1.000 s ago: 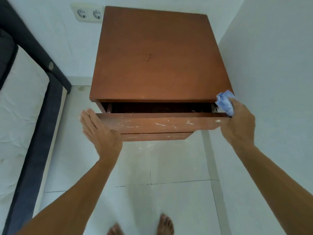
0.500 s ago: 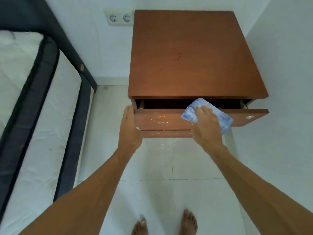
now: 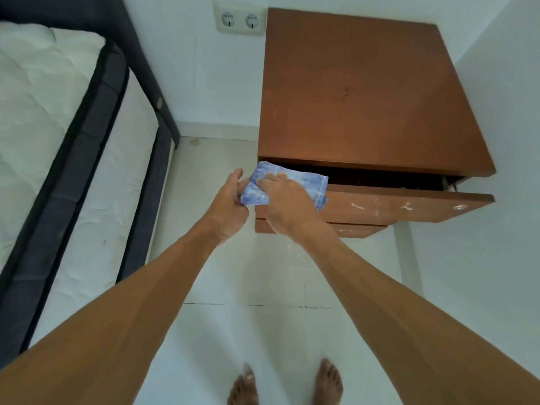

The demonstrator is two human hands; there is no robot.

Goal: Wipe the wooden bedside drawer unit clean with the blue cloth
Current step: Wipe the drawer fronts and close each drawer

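The wooden bedside drawer unit (image 3: 365, 92) stands in the corner with its top drawer (image 3: 409, 207) pulled partly out. White smears mark the drawer front. The blue cloth (image 3: 298, 179) lies folded over the drawer's left end. My right hand (image 3: 287, 204) lies on top of the cloth, fingers flat, pressing it onto the drawer edge. My left hand (image 3: 229, 200) is at the cloth's left edge, thumb up beside it, with its fingers curled under the cloth's lower corner.
A bed with a white mattress (image 3: 43, 127) and a dark frame (image 3: 87, 176) runs along the left. A double wall socket (image 3: 239, 20) sits behind the unit. A white wall (image 3: 502, 141) closes the right side. My bare feet (image 3: 330, 381) stand on the pale tiled floor (image 3: 263, 273).
My right hand slid the cloth along the drawer front from its right end to its left end. My left hand went from flat against the drawer's left end to holding the cloth's edge.
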